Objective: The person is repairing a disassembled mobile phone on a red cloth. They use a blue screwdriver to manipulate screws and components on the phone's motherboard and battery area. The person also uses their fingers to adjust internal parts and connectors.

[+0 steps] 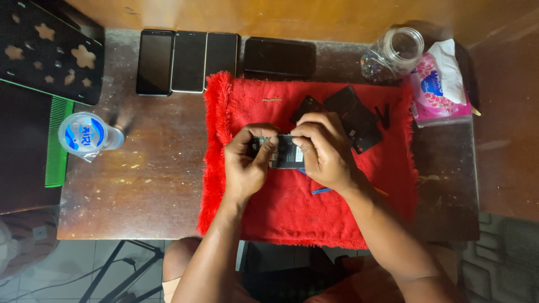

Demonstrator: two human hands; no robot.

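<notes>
Both hands grip an opened phone [283, 151] over the red cloth [314, 207] on the tabletop [151, 179]: the left hand [250, 163] pinches its end, the right hand [323, 148] covers the other.

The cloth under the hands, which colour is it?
The cloth is bright red and fluffy, seen in the head view.

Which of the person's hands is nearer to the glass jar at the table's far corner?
Right. The right hand grips the opened phone on the red cloth, closer to the glass jar. The left hand holds the phone's other end, farther from it.
</notes>
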